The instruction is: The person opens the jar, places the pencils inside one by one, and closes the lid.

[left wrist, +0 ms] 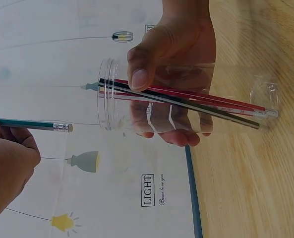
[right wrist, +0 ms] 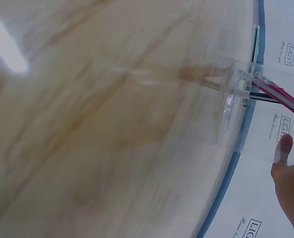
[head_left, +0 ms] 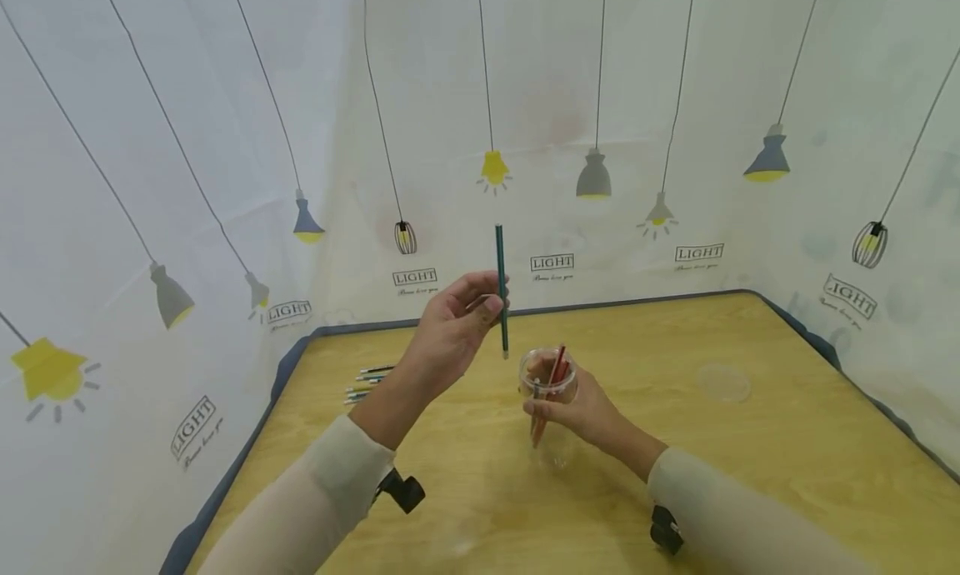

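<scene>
Pencil and jar, each held in one hand. The pencil (head_left: 500, 254), teal with a silver band at its lower end, stands nearly upright in the air, left of the mouth of the jar (left wrist: 236, 77) and apart from it. I have it pinched by the left hand (head_left: 457, 329), with the thumb on the near side and the fingers behind, near mid-shaft. The right hand (head_left: 588, 412) is wrapped around the jar below its rim; the jar is roughly upright, but I cannot tell whether its base touches the table (head_left: 645, 342). Red pencils (left wrist: 236, 110) and a dark pencil (left wrist: 211, 113) lean inside it.

Handling: I judge the pencil light and stiff, its lacquer a little slippery, its lead apt to crack if dropped. A mild pinch at mid-shaft should keep it balanced; a hold higher up would leave more of the lower end free, though it may swing more. The jar looks light, smooth and thin-walled, so I would grasp its body broadly and squeeze gently, keeping fingers off the mouth. The loose pencils (head_left: 367, 380) lie on the table to the left, and should roll easily; I would lift each by its middle.
</scene>
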A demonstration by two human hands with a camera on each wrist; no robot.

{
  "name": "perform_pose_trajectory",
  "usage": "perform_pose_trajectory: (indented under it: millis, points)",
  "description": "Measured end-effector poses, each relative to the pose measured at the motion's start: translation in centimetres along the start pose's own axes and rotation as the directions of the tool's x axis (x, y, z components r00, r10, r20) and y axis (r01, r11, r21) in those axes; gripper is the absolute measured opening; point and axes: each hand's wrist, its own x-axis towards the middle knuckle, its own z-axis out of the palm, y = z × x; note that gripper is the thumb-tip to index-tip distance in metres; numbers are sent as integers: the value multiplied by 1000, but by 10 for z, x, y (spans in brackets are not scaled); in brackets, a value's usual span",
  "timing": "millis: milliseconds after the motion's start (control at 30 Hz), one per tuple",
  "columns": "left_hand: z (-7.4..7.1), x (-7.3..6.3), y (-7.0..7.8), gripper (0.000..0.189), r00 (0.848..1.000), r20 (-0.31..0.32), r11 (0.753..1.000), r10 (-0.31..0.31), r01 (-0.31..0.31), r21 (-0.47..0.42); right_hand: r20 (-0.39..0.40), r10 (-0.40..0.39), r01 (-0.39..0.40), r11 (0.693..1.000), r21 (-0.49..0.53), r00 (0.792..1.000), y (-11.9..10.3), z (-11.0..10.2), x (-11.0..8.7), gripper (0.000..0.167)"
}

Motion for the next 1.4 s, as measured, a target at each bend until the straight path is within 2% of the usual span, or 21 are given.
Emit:
perform_pose_trajectory:
  millis: [333, 467, 633, 800, 1000, 1100, 1233, 1400]
  points:
    - [7, 2, -10, 31, 999, 31, 1000, -16, 16, -9, 82, -30, 25, 997, 70, 996, -5, -3, 5, 50]
    - [8, 2, -15, 29, 999, 34, 1000, -24, 24, -12, 105, -11, 2, 997, 78, 994, -8, -5, 5, 50]
    - [10, 1, -21, 29, 999, 31, 999, -34, 35, -28, 123, 39, -46, 997, 58, 992, -10, -8, 1, 59]
    - [10, 1, -24, 30, 999, 39, 999, -29, 30, -29, 103, 25, -25, 1000, 6, 994, -16, -12, 0, 71]
    - [11, 5, -23, 30, 998, 56, 999, -16, 18, -40, 80, 6, -6, 1000, -4, 997, -37, -18, 8, 82]
    - [12, 5, -24, 31, 998, 70, 998, -6, 10, -56, 85, 34, -30, 999, -43, 996, -42, -19, 11, 78]
    - [10, 4, -25, 30, 998, 62, 998, -19, 22, -57, 92, 82, -76, 995, -65, 992, -43, -17, 13, 65]
    - [10, 3, -25, 28, 998, 53, 998, -31, 33, -47, 92, 67, -63, 997, -47, 993, -39, -13, 14, 55]
